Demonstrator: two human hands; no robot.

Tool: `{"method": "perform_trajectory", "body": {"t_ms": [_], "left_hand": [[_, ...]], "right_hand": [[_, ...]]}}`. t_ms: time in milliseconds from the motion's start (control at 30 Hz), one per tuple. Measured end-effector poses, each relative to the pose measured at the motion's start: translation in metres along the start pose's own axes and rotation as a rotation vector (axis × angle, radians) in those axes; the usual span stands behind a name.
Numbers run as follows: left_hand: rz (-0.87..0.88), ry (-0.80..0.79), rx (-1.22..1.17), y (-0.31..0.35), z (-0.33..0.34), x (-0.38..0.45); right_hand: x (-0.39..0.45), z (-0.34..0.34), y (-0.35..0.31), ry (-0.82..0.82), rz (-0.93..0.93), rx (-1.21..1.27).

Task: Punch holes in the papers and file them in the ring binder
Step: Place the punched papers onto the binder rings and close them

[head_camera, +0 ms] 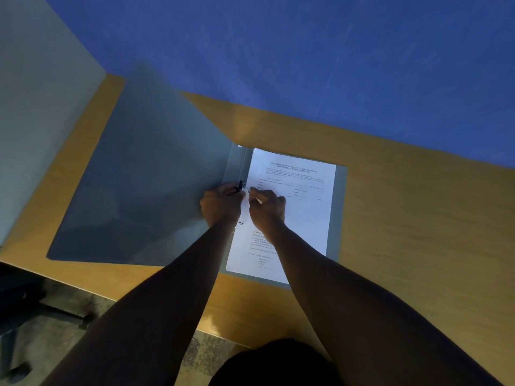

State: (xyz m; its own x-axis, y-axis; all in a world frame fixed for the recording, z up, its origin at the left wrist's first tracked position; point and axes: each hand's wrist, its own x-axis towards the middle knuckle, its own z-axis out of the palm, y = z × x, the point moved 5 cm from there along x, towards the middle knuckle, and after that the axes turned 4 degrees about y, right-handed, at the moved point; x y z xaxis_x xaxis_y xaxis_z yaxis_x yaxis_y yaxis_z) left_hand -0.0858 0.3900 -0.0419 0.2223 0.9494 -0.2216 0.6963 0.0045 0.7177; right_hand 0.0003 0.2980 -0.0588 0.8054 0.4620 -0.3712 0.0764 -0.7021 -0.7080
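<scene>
I see both hands curled at the ring binder's (341, 213) clasp (240, 186): left hand (221, 205) pinching it, right hand (267, 208) pinching the papers' (301, 207) edge beside it.

My arms are bare from the lower edge of the view all the way to the wrists: no sleeve, cuff or glove shows on either one. My left hand (221, 203) and my right hand (266, 207) are bare too, and I see no watch, bracelet or ring on them, though the light is dim and a thin ring could escape me. One pale fingernail shows on my right hand. Below, between my forearms, sits a dark rounded shape (276, 363), probably my clothing or lap; it is too dark to make out any fabric, seam or colour beyond near-black.
</scene>
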Motion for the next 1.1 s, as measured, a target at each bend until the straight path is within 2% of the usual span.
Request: {"method": "perform_trajectory", "body": {"t_ms": [233,633,1100], "left_hand": [[-0.039,-0.031,-0.015,-0.005,0.002,0.007],[0.055,-0.009,-0.073,-0.005,0.003,-0.001],[0.125,-0.010,0.016,0.001,0.002,-0.004]], "right_hand": [[-0.006,-0.001,0.002,-0.004,0.068,0.091],[-0.013,-0.005,-0.003,0.003,0.061,0.045],[-0.012,-0.001,-0.003,-0.019,0.070,0.076]]}}
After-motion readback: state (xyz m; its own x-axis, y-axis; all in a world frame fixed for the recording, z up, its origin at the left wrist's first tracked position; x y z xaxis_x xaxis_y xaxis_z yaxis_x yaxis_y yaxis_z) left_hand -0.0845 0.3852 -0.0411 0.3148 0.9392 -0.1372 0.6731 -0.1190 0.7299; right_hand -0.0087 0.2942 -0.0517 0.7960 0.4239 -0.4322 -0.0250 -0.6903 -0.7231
